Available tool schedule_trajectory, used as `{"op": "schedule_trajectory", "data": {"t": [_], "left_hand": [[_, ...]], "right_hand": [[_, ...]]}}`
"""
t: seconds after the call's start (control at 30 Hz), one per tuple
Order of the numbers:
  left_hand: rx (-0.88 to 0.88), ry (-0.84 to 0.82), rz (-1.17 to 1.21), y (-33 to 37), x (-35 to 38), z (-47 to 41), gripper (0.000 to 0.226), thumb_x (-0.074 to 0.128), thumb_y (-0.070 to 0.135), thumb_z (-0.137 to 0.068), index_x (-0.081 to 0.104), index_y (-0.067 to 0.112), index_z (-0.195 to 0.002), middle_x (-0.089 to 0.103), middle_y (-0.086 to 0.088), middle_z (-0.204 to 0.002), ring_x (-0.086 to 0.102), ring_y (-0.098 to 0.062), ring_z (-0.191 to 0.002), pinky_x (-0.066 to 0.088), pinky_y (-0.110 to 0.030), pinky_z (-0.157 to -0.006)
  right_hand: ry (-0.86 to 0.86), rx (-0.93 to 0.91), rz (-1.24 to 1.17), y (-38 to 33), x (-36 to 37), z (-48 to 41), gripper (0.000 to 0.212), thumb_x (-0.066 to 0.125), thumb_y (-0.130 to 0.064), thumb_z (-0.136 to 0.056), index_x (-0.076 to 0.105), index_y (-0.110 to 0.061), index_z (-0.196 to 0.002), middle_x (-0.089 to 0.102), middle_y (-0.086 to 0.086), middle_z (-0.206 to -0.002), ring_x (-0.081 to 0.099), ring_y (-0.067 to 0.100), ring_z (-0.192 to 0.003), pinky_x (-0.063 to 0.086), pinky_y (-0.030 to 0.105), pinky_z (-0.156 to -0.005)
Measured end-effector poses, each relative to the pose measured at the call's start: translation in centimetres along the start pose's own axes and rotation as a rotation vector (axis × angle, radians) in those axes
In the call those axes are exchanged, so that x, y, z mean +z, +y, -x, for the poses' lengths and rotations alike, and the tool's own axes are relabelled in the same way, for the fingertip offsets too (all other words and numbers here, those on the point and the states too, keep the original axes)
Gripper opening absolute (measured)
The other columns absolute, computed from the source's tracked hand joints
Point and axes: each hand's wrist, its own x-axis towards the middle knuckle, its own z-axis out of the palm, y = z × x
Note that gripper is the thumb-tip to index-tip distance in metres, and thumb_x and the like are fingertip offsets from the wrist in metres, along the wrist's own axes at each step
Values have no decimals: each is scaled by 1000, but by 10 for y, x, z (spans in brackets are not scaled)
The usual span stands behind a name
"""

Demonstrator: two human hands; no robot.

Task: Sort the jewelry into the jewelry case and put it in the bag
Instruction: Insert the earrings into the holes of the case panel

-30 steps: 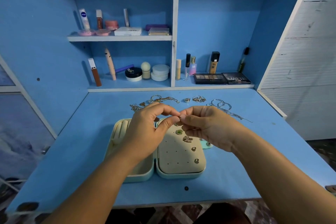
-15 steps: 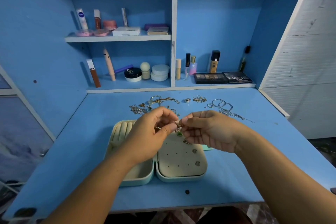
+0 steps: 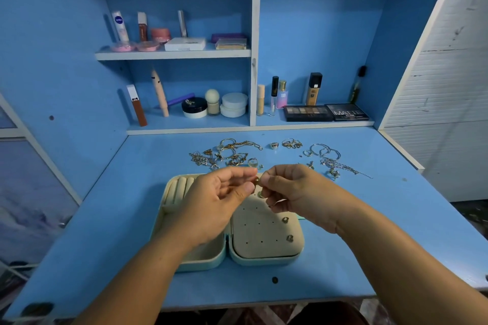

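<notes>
Above the open jewelry case [image 3: 200, 265], the left hand [image 3: 219, 200] pinches one side of a tiny gold earring [image 3: 257, 180] between thumb and forefinger; the right hand [image 3: 298, 192] pinches the other side (perhaps stud and backing, too small to tell); it looks feather-light, hard and slippery, easily dropped, so fingertip holds at its ends suit it best; behind the case lies loose jewelry [image 3: 227, 153], gold left, silver right; the case sits on a smooth blue desk [image 3: 118, 206]; cosmetics shelves [image 3: 171, 54] stand beyond it.
</notes>
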Motion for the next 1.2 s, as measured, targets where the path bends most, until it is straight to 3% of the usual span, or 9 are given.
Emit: {"op": "schedule_trajectory", "data": {"t": [0.23, 0.43, 0.5, 0.6, 0.7, 0.8, 0.93, 1.07, 1.2], "left_hand": [[14, 83, 9, -3, 1, -3, 18, 70, 30, -73, 74, 25, -90, 76, 6, -90, 71, -10, -89, 53, -19, -78], [56, 125, -108, -3, 3, -5, 6, 69, 13, -86, 72, 18, -88, 75, 11, -95, 70, -4, -89, 53, -17, -77], [70, 122, -160, -2, 3, -4, 6, 67, 13, -88, 70, 18, -87, 75, 14, -96, 69, -1, -87, 52, -13, -73], [97, 150, -275, 1, 0, -3, 7, 68, 13, -86, 68, 19, -81, 74, 15, -90, 67, 1, -81, 49, -8, -70], [120, 159, -371, 2, -5, -2, 11, 70, 11, -84, 66, 17, -77, 72, 14, -75, 65, 4, -72, 44, -3, -64], [105, 121, -443, 0, -8, -3, 15, 69, 14, -85, 62, 22, -74, 70, 19, -75, 63, 7, -74, 42, -3, -64], [59, 49, -382, -10, -7, -5, 17, 63, 12, -88, 55, 20, -76, 72, 19, -97, 66, 1, -92, 51, -20, -80], [65, 19, -496, -16, -2, -4, 17, 63, 17, -88, 57, 28, -77, 71, 16, -91, 65, -6, -82, 55, -32, -75], [175, 73, -726, -12, -6, -4, 5, 61, 28, -92, 62, 33, -91, 66, 19, -99, 56, 0, -87, 42, -9, -77]], "right_hand": [[-28, 12, -102, 3, 3, -1, 16, 51, -18, -97, 61, -8, -89, 58, 1, -76, 55, 11, -68, 52, 24, -70], [-62, 56, -319, 4, 5, -2, 13, 55, -13, -94, 63, -6, -86, 63, 3, -74, 58, 12, -67, 55, 22, -66], [8, 26, -77, 3, 1, -3, 14, 58, -19, -94, 65, -9, -87, 64, 2, -76, 58, 11, -67, 54, 23, -67], [257, -77, 661, 3, -18, -10, 16, 51, -27, -96, 64, -20, -102, 63, -4, -92, 58, 12, -70, 47, 23, -59], [246, -82, 1027, 10, -34, -23, 31, 42, -28, -98, 53, -22, -126, 51, 2, -122, 52, 19, -106, 46, 31, -83], [169, -28, 1124, 16, -36, -31, 37, 40, -35, -98, 49, -22, -132, 46, 4, -129, 43, 23, -120, 42, 38, -96], [183, -19, 1059, 14, -32, -35, 27, 45, -35, -96, 58, -19, -114, 56, 3, -111, 57, 21, -93, 51, 36, -80], [223, 24, 986, 12, -27, -37, 27, 49, -29, -94, 61, -10, -108, 64, 9, -104, 62, 28, -87, 54, 40, -75], [239, 42, 949, 11, -24, -39, 34, 50, -27, -95, 54, -15, -126, 57, 5, -119, 58, 22, -92, 49, 31, -73]]}}
